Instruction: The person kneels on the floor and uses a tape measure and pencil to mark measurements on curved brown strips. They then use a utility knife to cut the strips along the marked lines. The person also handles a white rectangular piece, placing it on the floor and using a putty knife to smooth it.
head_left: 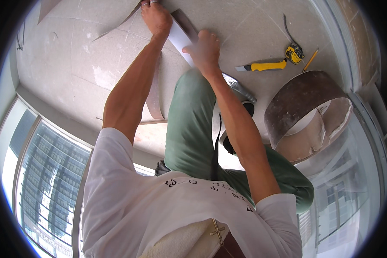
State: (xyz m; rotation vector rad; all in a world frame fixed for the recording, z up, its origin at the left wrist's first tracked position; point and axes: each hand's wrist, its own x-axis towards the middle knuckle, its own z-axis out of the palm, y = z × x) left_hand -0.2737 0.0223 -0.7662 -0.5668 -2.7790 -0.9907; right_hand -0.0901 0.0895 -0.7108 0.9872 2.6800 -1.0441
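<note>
Under my right hand [205,49] lies a long flat strip [179,39], white along its left part, with a brown band [185,22] beside the white. My right thumb lies across the white face and the other fingers curl over the far side; part of this hand is blurred. Farther up, my left hand [156,18] is closed at the top edge of the view, its fingertips cut off. A thin, curved brown strip [124,19] runs up to its fingers; whether they grip it cannot be made out. My knee [191,86] is close to the white strip's near end.
Right of my hands lie a yellow-handled knife [268,65], a yellow and black tape measure [294,54] and a pencil [311,59]. A wide brown roll [305,92] stands by the glass. Another brown strip [155,101] and a silver tube-like object [241,89] lie near my leg.
</note>
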